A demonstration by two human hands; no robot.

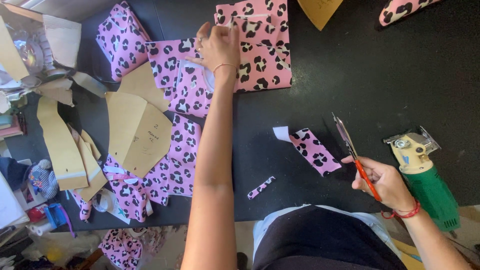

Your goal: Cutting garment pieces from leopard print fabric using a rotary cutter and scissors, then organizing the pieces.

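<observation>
Pink leopard-print fabric pieces stacked at far side of black table; left hand reached out across them, fingers curled over top edge of stack, apparently pinching or lifting upper layer, exact grip not discernible. Gold bangle noted at that wrist. Right hand held near body at table's near edge, closed around red handles of scissors, blades raised and pointing away from work, probably parked clear while other hand sorts. Small offcut of same print lying flat just left of blades, white reverse showing at one corner; narrow strip nearer to table edge. Green and cream electric cutter resting just right of right hand, untouched. Brown paper patterns spread to left, partly overlapping further printed pieces, evidently serving as cutting templates
</observation>
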